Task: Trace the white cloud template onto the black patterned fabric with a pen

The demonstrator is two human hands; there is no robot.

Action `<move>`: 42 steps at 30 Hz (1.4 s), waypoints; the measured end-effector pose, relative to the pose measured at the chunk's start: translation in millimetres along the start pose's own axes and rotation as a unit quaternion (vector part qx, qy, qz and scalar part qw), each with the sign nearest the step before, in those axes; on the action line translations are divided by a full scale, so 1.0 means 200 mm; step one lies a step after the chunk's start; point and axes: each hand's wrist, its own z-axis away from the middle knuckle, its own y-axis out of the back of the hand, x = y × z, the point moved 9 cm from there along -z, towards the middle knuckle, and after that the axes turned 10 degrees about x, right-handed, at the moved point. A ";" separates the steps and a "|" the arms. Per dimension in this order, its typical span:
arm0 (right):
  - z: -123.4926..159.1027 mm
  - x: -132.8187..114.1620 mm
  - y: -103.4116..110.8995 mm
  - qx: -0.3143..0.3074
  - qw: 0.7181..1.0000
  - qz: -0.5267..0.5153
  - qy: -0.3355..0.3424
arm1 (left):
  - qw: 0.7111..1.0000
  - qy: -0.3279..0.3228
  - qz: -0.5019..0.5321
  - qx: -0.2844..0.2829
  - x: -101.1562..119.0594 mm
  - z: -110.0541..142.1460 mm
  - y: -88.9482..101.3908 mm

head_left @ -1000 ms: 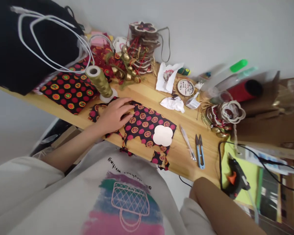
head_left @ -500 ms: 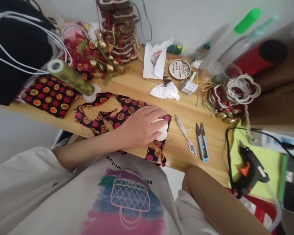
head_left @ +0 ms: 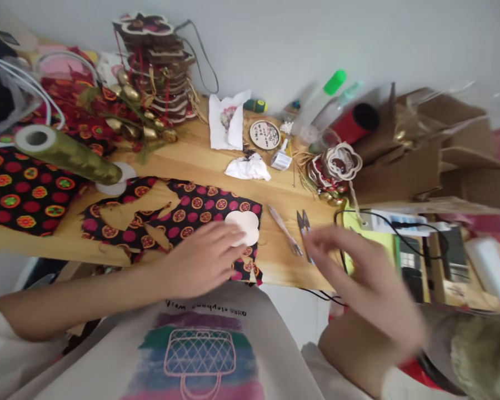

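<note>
Nearest the camera, the left hand (head_left: 202,261) lay flat and open on the patterned cloth (head_left: 183,214), its fingers (head_left: 229,241) spread and touching the near edge of the white flower-shaped template (head_left: 244,226), pinning both against the worktop (head_left: 275,261) and gripping nothing. To the right of those fingers, the right hand (head_left: 358,272) was blurred with motion, loose and empty, its fingertips (head_left: 312,239) just short of the blue thread snips (head_left: 304,225); a pair of tweezers (head_left: 284,229) lay between the snips and the template. The step in hand looked like holding the template in place on the cloth while reaching for a cutting tool. The next move would call for closing the right fingers round the snips without letting the left hand shift the template. Beyond the left fingers stood a tilted spool of olive thread (head_left: 66,153), and farther off a crumpled white tissue (head_left: 248,166), a round printed disc (head_left: 265,135), a stack of tasselled ornaments (head_left: 158,72) and cardboard boxes (head_left: 404,166) against the wall
</note>
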 end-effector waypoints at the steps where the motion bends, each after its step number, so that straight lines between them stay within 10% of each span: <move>1: -0.01 0.02 -0.04 0.007 0.999 0.048 -0.010 | 1.000 -0.011 0.008 -0.012 0.05 0.01 -0.03; 7: -0.05 0.16 -0.22 0.009 0.975 0.209 -0.078 | 0.996 -0.055 -0.069 -0.016 0.15 0.07 -0.16; 11: -0.12 -0.01 -0.18 0.015 0.996 -0.069 -0.057 | 0.994 -0.089 -0.067 -0.013 0.15 0.11 -0.20; 15: -0.23 -0.17 -0.24 -0.005 0.957 -0.288 -0.008 | 0.996 -0.067 -0.051 0.000 0.13 0.11 -0.20; 19: -0.23 -0.15 -0.47 -0.099 0.985 -0.122 0.070 | 0.997 -0.062 -0.044 0.027 0.13 0.11 -0.18; 29: -0.21 -0.11 -0.47 -0.052 0.982 -0.022 0.178 | 0.997 -0.076 -0.015 0.023 0.14 0.11 -0.17; 42: -0.21 -0.06 -0.49 -0.046 0.990 -0.096 0.093 | 0.995 -0.093 -0.029 0.012 0.15 0.10 -0.17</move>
